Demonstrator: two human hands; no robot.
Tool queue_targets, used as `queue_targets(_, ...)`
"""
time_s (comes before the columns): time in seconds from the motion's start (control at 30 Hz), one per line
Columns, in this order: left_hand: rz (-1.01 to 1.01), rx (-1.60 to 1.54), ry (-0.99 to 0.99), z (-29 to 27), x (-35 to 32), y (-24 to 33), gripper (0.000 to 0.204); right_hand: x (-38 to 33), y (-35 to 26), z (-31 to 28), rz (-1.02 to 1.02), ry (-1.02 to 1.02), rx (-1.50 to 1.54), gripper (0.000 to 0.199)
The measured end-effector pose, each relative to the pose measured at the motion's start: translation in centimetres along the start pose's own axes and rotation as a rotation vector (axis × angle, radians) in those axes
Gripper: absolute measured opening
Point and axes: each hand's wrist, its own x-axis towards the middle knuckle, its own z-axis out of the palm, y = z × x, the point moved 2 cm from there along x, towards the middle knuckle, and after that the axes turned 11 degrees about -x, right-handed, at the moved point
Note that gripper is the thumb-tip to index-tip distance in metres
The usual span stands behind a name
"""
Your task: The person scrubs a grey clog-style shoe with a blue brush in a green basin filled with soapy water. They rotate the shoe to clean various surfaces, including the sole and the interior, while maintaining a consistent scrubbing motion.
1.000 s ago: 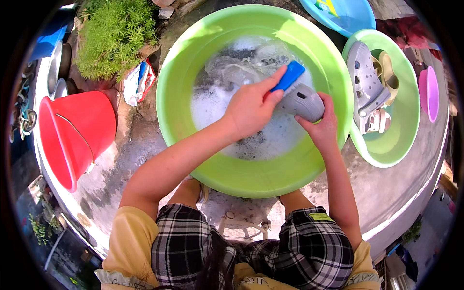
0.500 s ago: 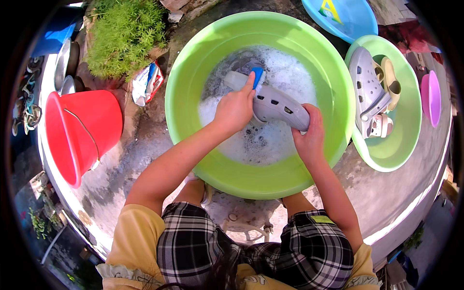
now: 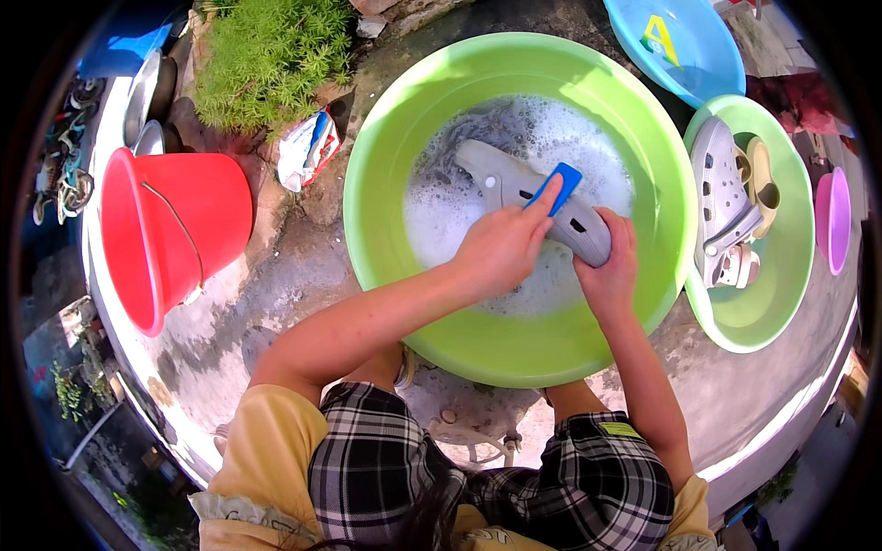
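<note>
The left hand [image 3: 508,248] pinches the blue brush [image 3: 567,184], 1 finger along its back, against the grey clog's [image 3: 501,170] side, while the right hand [image 3: 609,273] clamps the toe end between thumb and fingers. That toe hold should brace against each stroke, as wet plastic will probably slip, with short strokes best around the 2 visible side holes [image 3: 577,225] and the strap rivet [image 3: 491,181]. Working low over the suds [image 3: 436,219] inside the big green basin [image 3: 358,202] should contain splashes, sparing the smaller green basin [image 3: 781,294] nearby.
</note>
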Motion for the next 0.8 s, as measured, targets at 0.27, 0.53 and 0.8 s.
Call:
queue_targets(0.27,-0.185,0.048,0.039,-2.3,1.6,-3.9,0.05,-1.0,0.4,0.8,0.011,-0.021,0.064,0.054)
queue_targets(0.53,-0.139,0.15,0.107,-3.0,1.0,-6.3,0.049,-1.4,0.0,0.6,-0.043,-0.038,0.07,0.049)
queue_targets(0.8,0.046,0.122,-0.018,-0.8,-1.4,-3.6,0.054,-2.1,0.3,1.4,-0.17,-0.015,0.014,0.045)
